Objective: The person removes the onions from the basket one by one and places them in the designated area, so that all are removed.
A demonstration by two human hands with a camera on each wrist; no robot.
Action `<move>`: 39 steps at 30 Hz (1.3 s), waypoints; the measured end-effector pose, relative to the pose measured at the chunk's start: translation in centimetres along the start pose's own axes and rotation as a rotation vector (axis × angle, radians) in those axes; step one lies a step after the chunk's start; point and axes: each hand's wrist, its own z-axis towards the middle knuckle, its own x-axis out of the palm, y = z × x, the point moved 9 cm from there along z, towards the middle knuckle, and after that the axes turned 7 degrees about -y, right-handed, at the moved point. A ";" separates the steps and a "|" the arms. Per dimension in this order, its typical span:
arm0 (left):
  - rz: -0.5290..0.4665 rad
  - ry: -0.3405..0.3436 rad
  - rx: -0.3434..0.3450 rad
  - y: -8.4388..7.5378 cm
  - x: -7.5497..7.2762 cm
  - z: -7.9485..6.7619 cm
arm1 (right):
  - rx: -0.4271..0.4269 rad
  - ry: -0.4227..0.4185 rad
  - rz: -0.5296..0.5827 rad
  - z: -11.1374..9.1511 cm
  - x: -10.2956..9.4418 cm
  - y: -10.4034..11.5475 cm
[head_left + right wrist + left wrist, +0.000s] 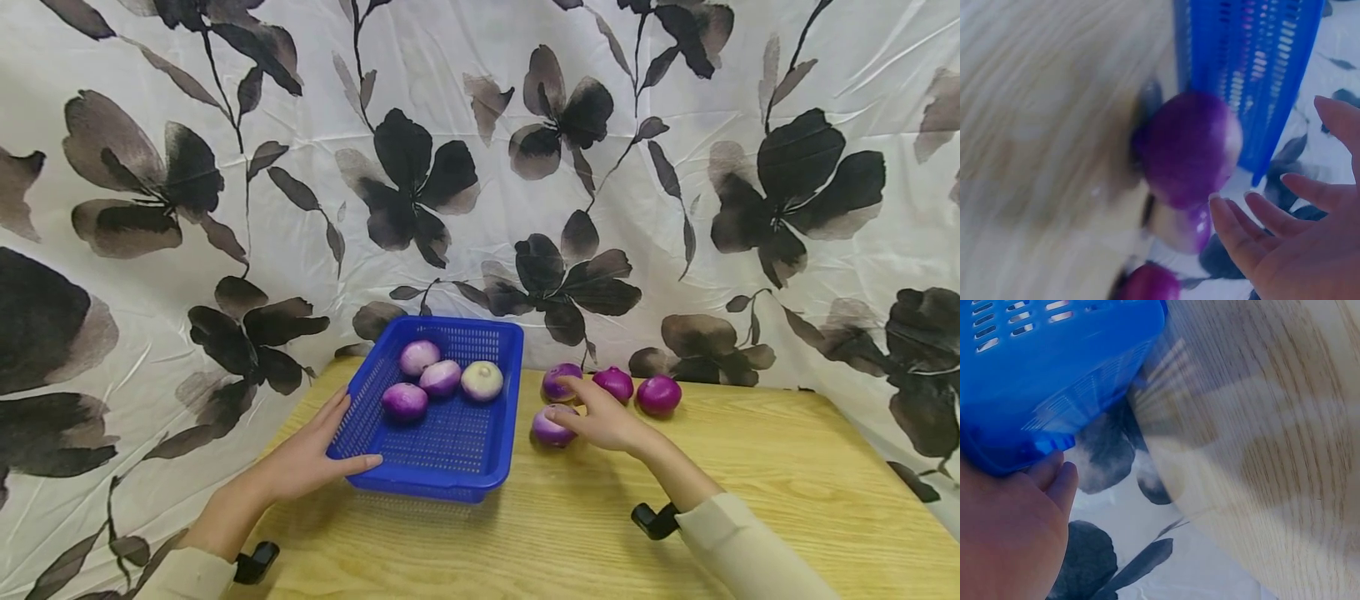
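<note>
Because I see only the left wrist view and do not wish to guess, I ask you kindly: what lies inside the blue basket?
Observer: The head view shows four onions inside the blue basket.

Operator: Thank you. Are there any others outside of it?

Observer: Yes, four more onions are on the table, to the right of the basket in the head view.

Operator: And the right hand, is it already gripping one of them?

Observer: It does not appear so; in the right wrist view its fingers are spread near those onions, not wrapped round any.
</note>
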 end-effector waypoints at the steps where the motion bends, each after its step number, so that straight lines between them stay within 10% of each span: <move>1: 0.001 -0.001 -0.001 0.0 0.0 0.0 | -0.012 -0.001 0.001 0.3 0.0 0.5; 17: 0.006 -0.005 -0.004 -0.2 -0.6 0.0 | -0.160 0.006 -0.107 6.3 2.5 5.9; 39: -0.004 -0.017 -0.004 -0.2 -0.1 -0.2 | -0.109 0.113 -0.392 12.5 8.6 5.3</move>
